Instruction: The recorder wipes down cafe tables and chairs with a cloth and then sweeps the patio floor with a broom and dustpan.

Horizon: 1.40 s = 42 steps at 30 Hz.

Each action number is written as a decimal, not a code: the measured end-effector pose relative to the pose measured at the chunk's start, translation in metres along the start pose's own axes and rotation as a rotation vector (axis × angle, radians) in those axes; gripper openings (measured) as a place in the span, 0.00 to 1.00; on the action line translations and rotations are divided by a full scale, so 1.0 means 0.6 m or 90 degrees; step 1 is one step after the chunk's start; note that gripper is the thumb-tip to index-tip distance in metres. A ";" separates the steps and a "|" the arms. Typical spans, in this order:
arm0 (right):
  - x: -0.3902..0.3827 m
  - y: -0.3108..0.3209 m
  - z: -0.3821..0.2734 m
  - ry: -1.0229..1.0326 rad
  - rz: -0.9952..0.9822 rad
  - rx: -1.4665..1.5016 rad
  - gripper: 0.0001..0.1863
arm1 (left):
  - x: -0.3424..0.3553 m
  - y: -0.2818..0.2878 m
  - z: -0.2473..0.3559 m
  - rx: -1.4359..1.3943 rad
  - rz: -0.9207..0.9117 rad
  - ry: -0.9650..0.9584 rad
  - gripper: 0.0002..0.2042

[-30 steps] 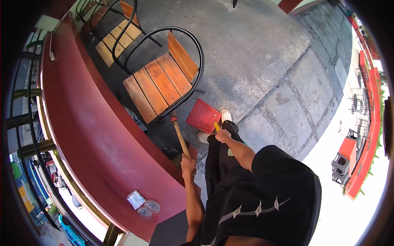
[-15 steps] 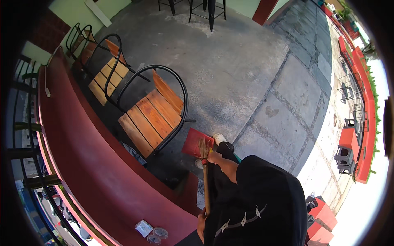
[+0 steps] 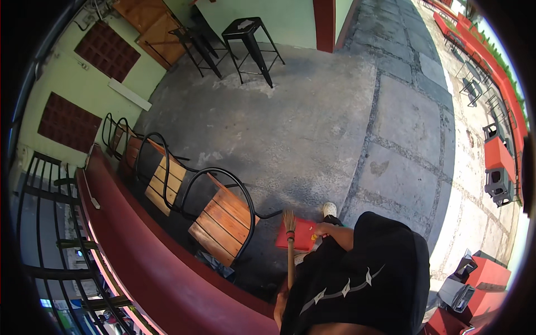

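Note:
My left hand (image 3: 282, 296), mostly hidden by my black shirt, grips the wooden handle of a broom (image 3: 290, 222), whose straw bristles point up and away from me, over a red dustpan (image 3: 301, 237). My right hand (image 3: 322, 229) is closed on the dustpan's yellow handle, close to my feet. A chair (image 3: 220, 223) with orange wooden slats and a black tube frame stands just left of the dustpan.
More slatted chairs (image 3: 165, 184) line a curved red ledge (image 3: 128, 234) beside black railings. Two black stools (image 3: 242, 29) stand by the green wall ahead. Paving (image 3: 402, 139) runs along the right, with red seats and grey blocks (image 3: 496, 181) beyond it.
My view has lifted toward the far wall and stools. The broom's bristles have come out from under the chair to the dustpan, the handle now more upright.

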State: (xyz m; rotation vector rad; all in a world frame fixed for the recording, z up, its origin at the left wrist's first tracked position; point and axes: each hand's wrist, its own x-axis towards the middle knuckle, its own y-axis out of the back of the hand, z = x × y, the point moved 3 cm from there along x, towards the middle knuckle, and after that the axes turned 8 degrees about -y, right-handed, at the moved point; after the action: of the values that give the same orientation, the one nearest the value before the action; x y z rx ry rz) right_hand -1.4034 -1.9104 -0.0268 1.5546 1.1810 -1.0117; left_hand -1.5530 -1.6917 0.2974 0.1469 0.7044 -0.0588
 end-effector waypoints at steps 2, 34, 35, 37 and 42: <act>-0.011 0.052 0.027 -0.034 0.032 0.061 0.12 | 0.029 -0.031 0.052 0.033 -0.017 -0.007 0.18; -0.256 0.540 0.389 -0.293 0.507 0.847 0.16 | 0.860 -0.358 0.544 -0.271 -0.399 0.306 0.06; -0.258 0.561 0.385 -0.295 0.572 0.760 0.18 | 0.876 -0.371 0.562 -0.254 -0.418 0.295 0.06; -0.287 0.617 0.393 -0.332 0.580 0.810 0.20 | 0.907 -0.396 0.610 -0.249 -0.441 0.267 0.06; -0.295 0.709 0.425 -0.319 0.717 0.782 0.19 | 0.981 -0.424 0.703 -0.264 -0.439 0.213 0.10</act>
State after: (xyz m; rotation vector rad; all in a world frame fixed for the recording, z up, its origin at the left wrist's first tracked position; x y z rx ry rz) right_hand -1.0461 -2.2523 0.1540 2.1605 -0.8776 -1.1820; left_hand -0.8612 -2.0109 0.2038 -0.5006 1.0596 -0.5533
